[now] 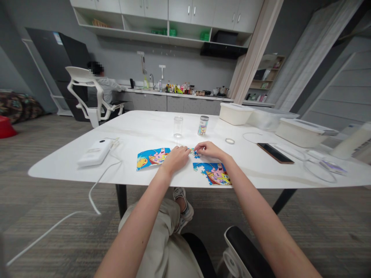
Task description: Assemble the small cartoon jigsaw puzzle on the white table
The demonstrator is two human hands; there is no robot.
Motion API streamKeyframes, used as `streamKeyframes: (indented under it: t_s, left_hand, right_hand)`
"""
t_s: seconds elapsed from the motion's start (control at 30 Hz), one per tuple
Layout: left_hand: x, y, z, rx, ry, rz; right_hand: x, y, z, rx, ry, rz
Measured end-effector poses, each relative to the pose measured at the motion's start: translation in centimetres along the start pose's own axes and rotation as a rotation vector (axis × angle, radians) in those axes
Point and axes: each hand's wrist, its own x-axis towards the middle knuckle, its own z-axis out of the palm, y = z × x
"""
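Note:
My left hand (177, 157) lies on the table with its fingers stretched forward, over the right edge of a blue cartoon picture sheet (145, 160). To its right, my right hand (210, 150) has thumb and fingers bent together at a small pile of loose jigsaw pieces (197, 156); a piece seems to be in its fingertips, largely hidden. Below that hand lies a partly assembled jigsaw puzzle (216, 174) with a jagged left side, its right end covered by my right forearm. The assembled part shows a pink and a yellow figure like those on the sheet.
Behind my hands stand a clear jar (178, 127) and a printed canister (203, 126), with a ring-shaped lid (230, 141) nearby. A phone (274, 153), cables and white bins (236, 114) occupy the right. On the left sits a white power bank (95, 152). A person (106, 88) sits far back.

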Motion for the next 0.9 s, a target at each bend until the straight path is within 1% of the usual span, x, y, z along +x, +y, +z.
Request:
streamKeyframes:
  t_s: [0.17, 0.47, 0.9]
  left_hand:
    - [-0.02, 0.02, -0.11, -0.017, 0.001, -0.028]
    - [-0.02, -0.03, -0.15, 0.007, -0.015, -0.032]
    - [-0.01, -0.14, 0.24, 0.021, -0.009, -0.035]
  right_hand:
    - [-0.08, -0.25, -0.12, 0.05, -0.014, 0.003]
    - [-0.08, 0.15, 0.12, 0.041, 0.009, 0.004]
    - [-0.17, -0.2, -0.07, 0.036, 0.001, 0.02]
